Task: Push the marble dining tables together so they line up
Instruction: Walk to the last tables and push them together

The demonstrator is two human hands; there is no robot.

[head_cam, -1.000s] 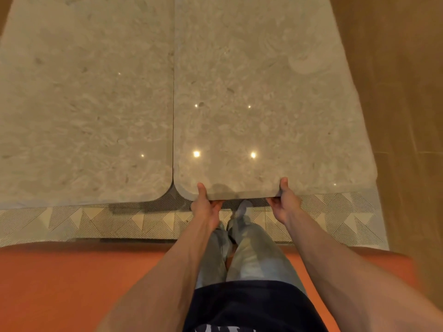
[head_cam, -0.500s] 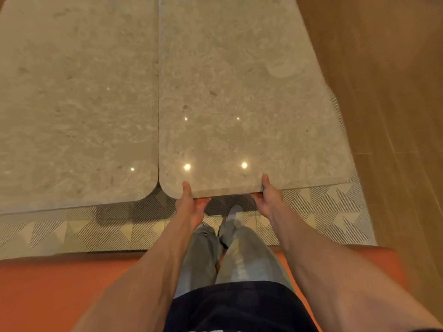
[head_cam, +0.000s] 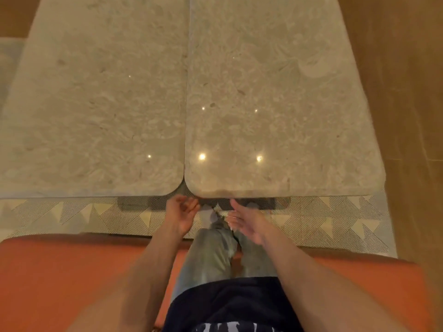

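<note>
Two beige marble tables stand side by side, the left table (head_cam: 96, 104) and the right table (head_cam: 282, 104), with only a thin seam between them. Their near edges run level, with rounded corners meeting at the seam. My left hand (head_cam: 183, 215) hovers just below the seam, palm up, fingers loosely curled, holding nothing. My right hand (head_cam: 247, 221) is a little in front of the right table's near edge, fingers spread, off the marble. Both hands look motion-blurred.
A patterned rug (head_cam: 72, 216) with triangles lies under the tables. An orange seat (head_cam: 60, 279) runs across the bottom, under my legs. Wooden floor (head_cam: 407, 92) lies along the right side.
Both hands gripped the right table's near edge before; now they have let go and pulled back. The right table's near edge has come level with the left table's.
</note>
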